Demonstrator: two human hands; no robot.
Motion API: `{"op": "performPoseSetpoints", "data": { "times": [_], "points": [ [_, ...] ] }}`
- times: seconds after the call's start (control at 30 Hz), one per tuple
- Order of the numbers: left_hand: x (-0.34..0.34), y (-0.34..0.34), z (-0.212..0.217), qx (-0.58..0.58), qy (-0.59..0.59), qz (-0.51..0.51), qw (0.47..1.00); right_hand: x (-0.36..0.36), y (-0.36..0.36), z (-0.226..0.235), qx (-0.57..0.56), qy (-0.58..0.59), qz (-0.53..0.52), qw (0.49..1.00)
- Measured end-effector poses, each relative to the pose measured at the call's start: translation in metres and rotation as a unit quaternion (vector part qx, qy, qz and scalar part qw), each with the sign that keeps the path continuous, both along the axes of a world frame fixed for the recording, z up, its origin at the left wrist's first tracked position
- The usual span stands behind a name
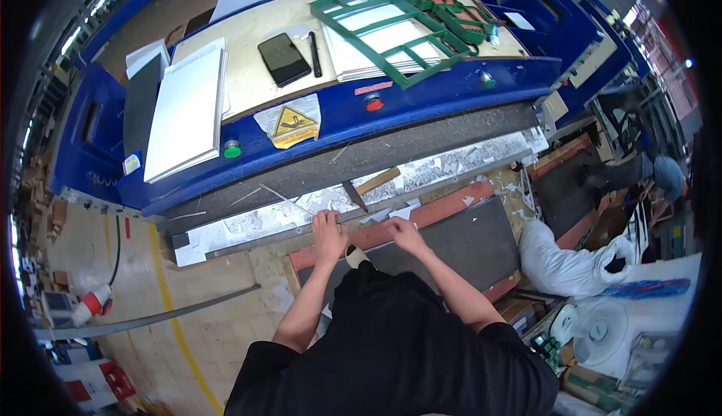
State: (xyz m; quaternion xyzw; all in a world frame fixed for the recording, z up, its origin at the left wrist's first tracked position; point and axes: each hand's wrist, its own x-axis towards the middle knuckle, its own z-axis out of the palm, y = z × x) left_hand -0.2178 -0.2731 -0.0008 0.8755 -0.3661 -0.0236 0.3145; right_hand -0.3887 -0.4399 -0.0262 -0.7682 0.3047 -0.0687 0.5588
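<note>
My left hand (329, 235) lies with its fingers stretched out at the front edge of a metal ledge (248, 229) strewn with paper scraps. To its right, my right hand (406, 235) hovers over the reddish border of a dark platform (470, 239), its fingers curled in; whatever it may hold is hidden. A hammer (377, 181) with a wooden handle rests on the ledge just beyond both hands. Thin paper strips (286, 198) lie left of the hammer.
Above the ledge, a blue machine (444, 81) carries a paper stack (188, 115), a phone (284, 60), a black marker (314, 53) and a green frame (391, 32). Its front has green (232, 149) and red (374, 102) buttons. At right are a white sack (560, 262), a fan (602, 329) and another person (665, 175).
</note>
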Motion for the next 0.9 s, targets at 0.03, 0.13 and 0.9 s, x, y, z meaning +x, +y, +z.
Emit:
{"op": "performPoseSetpoints", "data": {
  "times": [0.03, 0.13, 0.9],
  "points": [
    [-0.006, 0.006, 0.003, 0.001, 0.002, 0.0, 1.0, 0.014, 0.007, 0.009, 0.05, -0.033, 0.036, 0.998],
    [-0.019, 0.003, 0.017, -0.024, 0.015, 0.007, 1.0, 0.023, 0.017, 0.034, 0.025, 0.001, 0.208, 0.978],
    [-0.051, -0.038, 0.023, 0.108, 0.065, 0.084, 0.988, 0.031, -0.182, 0.043, 0.012, -0.003, 0.205, 0.979]
  ]
}}
